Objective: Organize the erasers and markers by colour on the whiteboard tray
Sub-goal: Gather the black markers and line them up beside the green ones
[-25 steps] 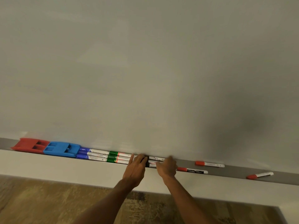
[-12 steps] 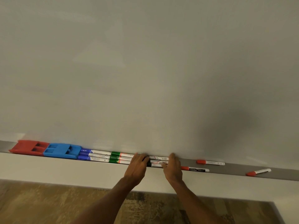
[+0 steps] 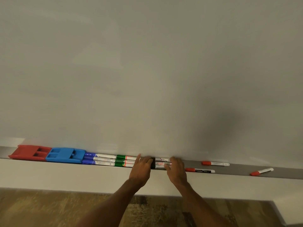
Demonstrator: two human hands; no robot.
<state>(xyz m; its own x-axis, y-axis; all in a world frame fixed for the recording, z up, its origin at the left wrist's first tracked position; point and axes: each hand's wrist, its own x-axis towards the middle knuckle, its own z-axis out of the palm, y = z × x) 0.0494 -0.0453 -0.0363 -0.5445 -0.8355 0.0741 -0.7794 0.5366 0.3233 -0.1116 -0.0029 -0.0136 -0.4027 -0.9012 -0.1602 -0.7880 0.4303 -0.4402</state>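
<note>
So, our right hand has its fingers curled over the black markers, thumb on the near side, gripping them mid-tray. Our left hand sits bent against their black caps; we can't tell if it's actually gripping. Going left we've got green markers, blue markers, the blue eraser, then the red eraser. Three red markers lie scattered off to the right.

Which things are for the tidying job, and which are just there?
For the job: red plastic eraser, blue plastic eraser, blue-capped white markers, green-capped white markers, black-capped white markers held by the left hand and right hand, three loose red-capped white markers, grey metal tray.
Just there: white whiteboard, brown wooden floor.
</note>
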